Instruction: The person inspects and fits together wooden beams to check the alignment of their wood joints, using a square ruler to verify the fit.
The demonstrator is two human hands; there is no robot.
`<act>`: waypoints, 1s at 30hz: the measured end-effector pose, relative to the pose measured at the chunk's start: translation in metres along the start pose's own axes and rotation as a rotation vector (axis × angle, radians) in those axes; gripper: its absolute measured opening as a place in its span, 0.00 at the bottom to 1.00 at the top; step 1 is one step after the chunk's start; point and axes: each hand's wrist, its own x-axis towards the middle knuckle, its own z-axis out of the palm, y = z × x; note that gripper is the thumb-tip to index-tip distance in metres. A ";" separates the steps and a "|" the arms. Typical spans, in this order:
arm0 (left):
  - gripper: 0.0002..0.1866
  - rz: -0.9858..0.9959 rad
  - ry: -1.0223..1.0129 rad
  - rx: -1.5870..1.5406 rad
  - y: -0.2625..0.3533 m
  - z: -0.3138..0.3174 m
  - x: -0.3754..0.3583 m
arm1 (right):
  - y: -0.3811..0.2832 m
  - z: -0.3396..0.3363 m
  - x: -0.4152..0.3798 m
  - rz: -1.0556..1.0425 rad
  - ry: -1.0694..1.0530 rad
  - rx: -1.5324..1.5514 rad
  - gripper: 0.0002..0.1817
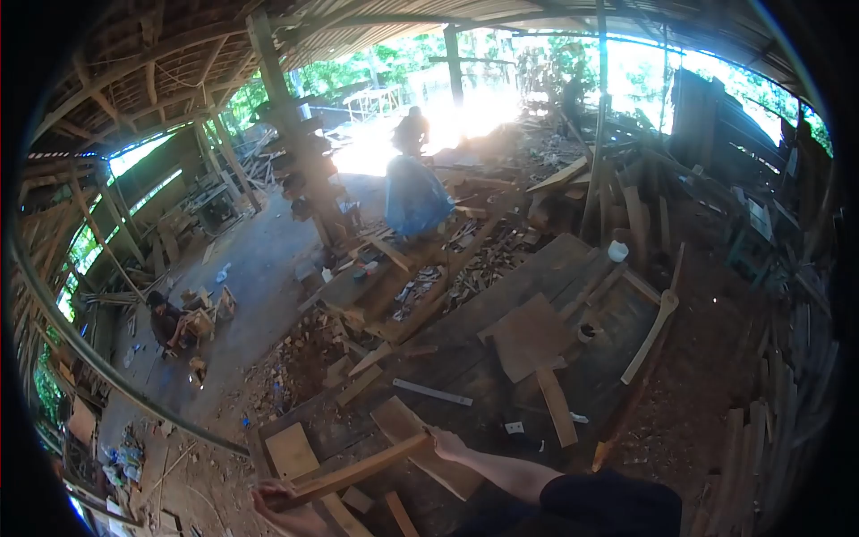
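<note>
A long narrow strip of wood point(362, 469) runs slantwise across the front of the workbench, its right end higher in view. The fingers of my right hand point(447, 445) are closed on that end. My left hand point(284, 508) holds the lower left end, with the wood lying against its palm and fingers. Beneath the strip, a wider plank point(400, 418) lies on the bench. To the left is a flat light-brown board point(292, 450), and smaller wood pieces lie close to my left hand.
The dark workbench point(483, 376) bears a metal ruler-like strip point(432, 392), a square board point(528, 336), a narrow board point(557, 407) and a white cup point(617, 251). Beyond are a wooden post point(300, 134) and blue sheeting point(416, 197). One person point(170, 322) sits at left; another point(412, 132) is behind the sheeting.
</note>
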 end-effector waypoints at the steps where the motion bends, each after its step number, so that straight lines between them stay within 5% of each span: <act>1: 0.19 -0.001 -0.005 -0.008 0.004 0.022 -0.005 | -0.007 -0.007 -0.003 -0.009 0.046 -0.015 0.23; 3: 0.20 0.005 0.414 0.096 0.015 0.058 -0.010 | -0.008 -0.001 0.002 0.035 0.010 -0.005 0.23; 4: 0.20 0.010 0.407 0.096 0.011 0.040 -0.004 | -0.010 0.001 0.008 -0.015 0.003 -0.051 0.23; 6: 0.21 0.012 -0.040 -0.047 -0.002 -0.020 0.016 | -0.021 -0.004 0.005 -0.060 0.003 -0.091 0.23; 16: 0.22 -0.012 -0.126 -0.128 -0.011 -0.084 0.047 | -0.006 -0.009 0.010 -0.005 -0.171 -0.066 0.26; 19: 0.22 -0.015 -0.146 -0.205 -0.030 -0.081 0.053 | -0.016 -0.017 0.017 -0.324 -0.129 -0.046 0.27; 26: 0.23 -0.100 -0.249 -0.284 -0.038 -0.083 0.048 | 0.001 -0.013 0.013 0.000 -0.171 -0.024 0.28; 30: 0.24 -0.062 -0.279 -0.363 -0.039 -0.075 0.056 | -0.032 -0.025 0.000 -0.313 -0.055 0.019 0.28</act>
